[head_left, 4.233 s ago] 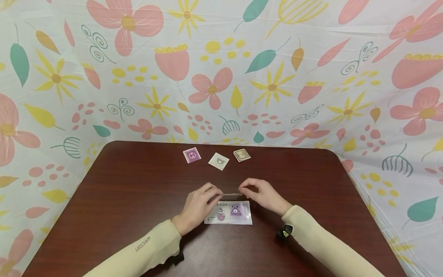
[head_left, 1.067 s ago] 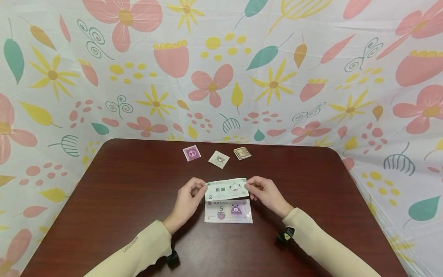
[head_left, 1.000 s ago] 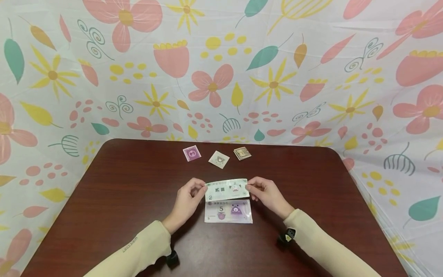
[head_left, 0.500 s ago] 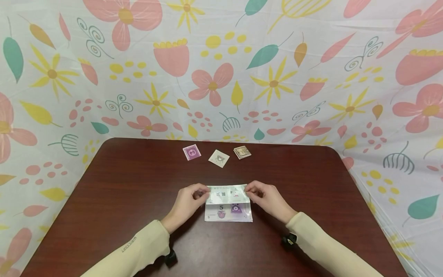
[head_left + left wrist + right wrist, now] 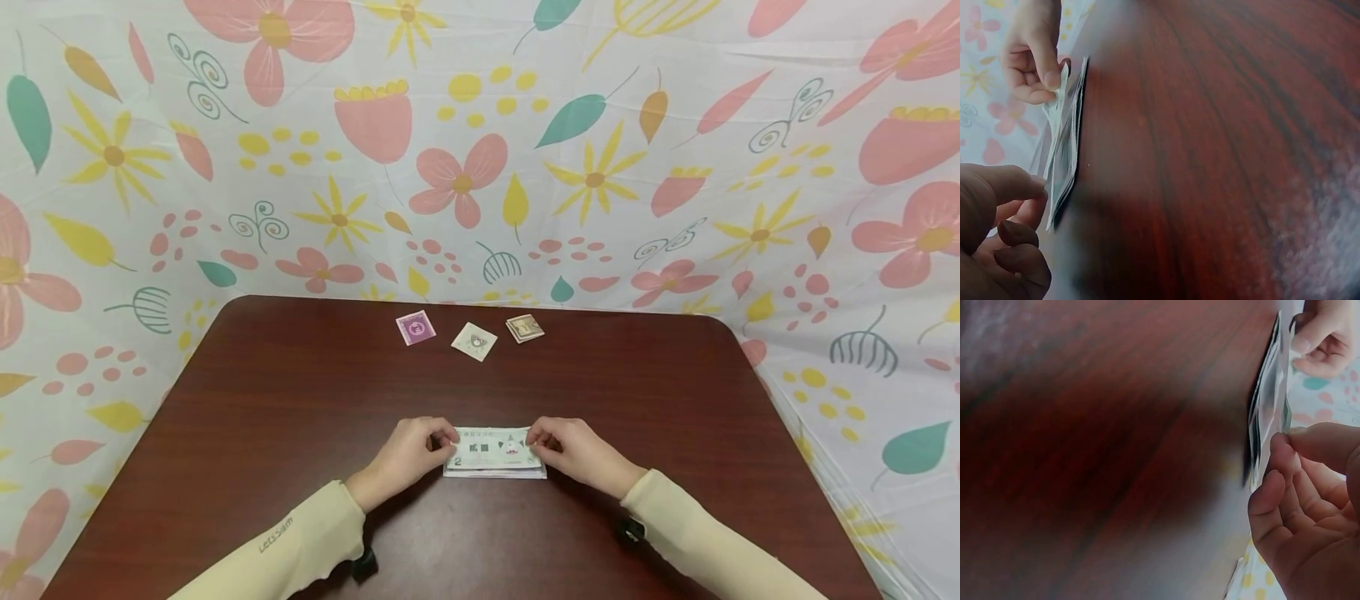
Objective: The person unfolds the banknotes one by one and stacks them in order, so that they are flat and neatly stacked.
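A green play banknote [image 5: 491,450] marked 2 is held flat between both hands, low over a stack of banknotes [image 5: 495,474] whose front edge shows beneath it. My left hand [image 5: 411,456] pinches the note's left end between thumb and forefinger. At the opposite end, my right hand [image 5: 583,450] pinches it the same way. From the left wrist, a gap shows between the held note [image 5: 1055,128] and the stack [image 5: 1076,128]. The purple 5 note on top of the stack is now covered in the head view.
Along the back of the brown table [image 5: 300,375] lie three folded pieces: a purple one [image 5: 416,328], a whitish one [image 5: 474,342] and a brown one [image 5: 524,328]. A flower-print cloth [image 5: 480,167] hangs behind the table.
Both hands first straightened the green note, seen edge-on, above the purple 5 note. They then brought it down and toward the person, over the stack. The folded pieces stayed put.
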`<control>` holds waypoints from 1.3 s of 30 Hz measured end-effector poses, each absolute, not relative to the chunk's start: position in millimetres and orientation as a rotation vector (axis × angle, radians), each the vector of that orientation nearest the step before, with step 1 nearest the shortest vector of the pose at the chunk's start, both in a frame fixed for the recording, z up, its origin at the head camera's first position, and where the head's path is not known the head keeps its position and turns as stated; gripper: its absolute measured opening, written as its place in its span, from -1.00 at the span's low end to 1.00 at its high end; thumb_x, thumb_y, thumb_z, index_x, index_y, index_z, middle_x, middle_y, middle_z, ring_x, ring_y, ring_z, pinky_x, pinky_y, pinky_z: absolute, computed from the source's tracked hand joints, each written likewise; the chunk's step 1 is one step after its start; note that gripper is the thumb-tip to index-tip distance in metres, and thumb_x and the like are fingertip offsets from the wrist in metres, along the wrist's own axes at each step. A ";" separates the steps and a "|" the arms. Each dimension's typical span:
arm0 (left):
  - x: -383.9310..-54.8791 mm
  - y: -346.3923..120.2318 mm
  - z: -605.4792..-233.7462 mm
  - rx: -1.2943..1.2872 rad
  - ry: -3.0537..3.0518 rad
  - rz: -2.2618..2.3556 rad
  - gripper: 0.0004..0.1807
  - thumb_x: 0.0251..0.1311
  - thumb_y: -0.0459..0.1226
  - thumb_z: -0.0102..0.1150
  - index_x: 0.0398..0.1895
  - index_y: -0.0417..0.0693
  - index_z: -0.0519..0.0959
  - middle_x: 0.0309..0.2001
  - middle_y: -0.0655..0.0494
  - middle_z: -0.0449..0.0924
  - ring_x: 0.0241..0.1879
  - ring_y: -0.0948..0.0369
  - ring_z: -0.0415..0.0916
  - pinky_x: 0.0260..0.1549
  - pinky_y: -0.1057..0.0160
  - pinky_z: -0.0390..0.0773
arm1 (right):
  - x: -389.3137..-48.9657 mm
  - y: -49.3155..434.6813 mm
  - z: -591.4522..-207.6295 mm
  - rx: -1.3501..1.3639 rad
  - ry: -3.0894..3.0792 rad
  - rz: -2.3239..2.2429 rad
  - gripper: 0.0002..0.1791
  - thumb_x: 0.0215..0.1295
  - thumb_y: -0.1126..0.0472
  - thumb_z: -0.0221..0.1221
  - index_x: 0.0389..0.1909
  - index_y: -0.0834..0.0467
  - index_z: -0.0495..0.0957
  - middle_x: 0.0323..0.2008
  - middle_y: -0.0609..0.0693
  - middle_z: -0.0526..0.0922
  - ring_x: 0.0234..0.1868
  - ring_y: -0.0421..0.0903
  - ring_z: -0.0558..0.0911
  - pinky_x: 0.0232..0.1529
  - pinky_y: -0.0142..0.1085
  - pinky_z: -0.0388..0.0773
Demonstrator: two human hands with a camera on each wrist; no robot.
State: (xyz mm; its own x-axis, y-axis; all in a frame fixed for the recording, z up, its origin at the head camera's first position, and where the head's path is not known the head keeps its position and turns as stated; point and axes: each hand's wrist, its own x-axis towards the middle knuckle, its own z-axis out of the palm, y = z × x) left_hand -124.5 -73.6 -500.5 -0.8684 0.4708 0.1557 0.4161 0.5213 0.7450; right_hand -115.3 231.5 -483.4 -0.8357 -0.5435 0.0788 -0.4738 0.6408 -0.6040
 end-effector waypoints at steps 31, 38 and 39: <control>-115.8 -74.0 -501.6 0.820 2.910 0.886 -0.83 0.15 -0.24 0.51 -0.20 0.06 0.74 -0.21 0.23 0.61 -0.31 0.24 0.59 -0.36 0.15 0.56 | -136.6 225.8 -472.4 -0.998 2.741 -0.691 -0.89 0.32 0.32 0.36 -0.26 0.03 0.70 -0.35 -0.21 0.65 -0.35 -0.31 0.53 -0.28 -0.36 0.54; -115.2 -74.6 -504.0 0.835 2.911 0.879 -0.83 0.18 -0.23 0.50 -0.18 0.07 0.74 -0.21 0.25 0.60 -0.32 0.27 0.58 -0.36 0.17 0.56 | -180.0 222.4 -464.1 -1.025 2.709 -0.747 -0.96 0.37 0.29 0.34 -0.24 0.09 0.72 -0.31 -0.19 0.72 -0.27 -0.28 0.61 -0.17 -0.28 0.62; -115.0 -74.7 -504.1 0.839 2.913 0.880 -0.83 0.17 -0.23 0.50 -0.18 0.07 0.74 -0.21 0.26 0.60 -0.32 0.27 0.58 -0.36 0.17 0.56 | -185.9 221.2 -462.8 -1.003 2.709 -0.748 -0.96 0.38 0.29 0.34 -0.23 0.09 0.72 -0.30 -0.20 0.73 -0.26 -0.28 0.62 -0.16 -0.28 0.62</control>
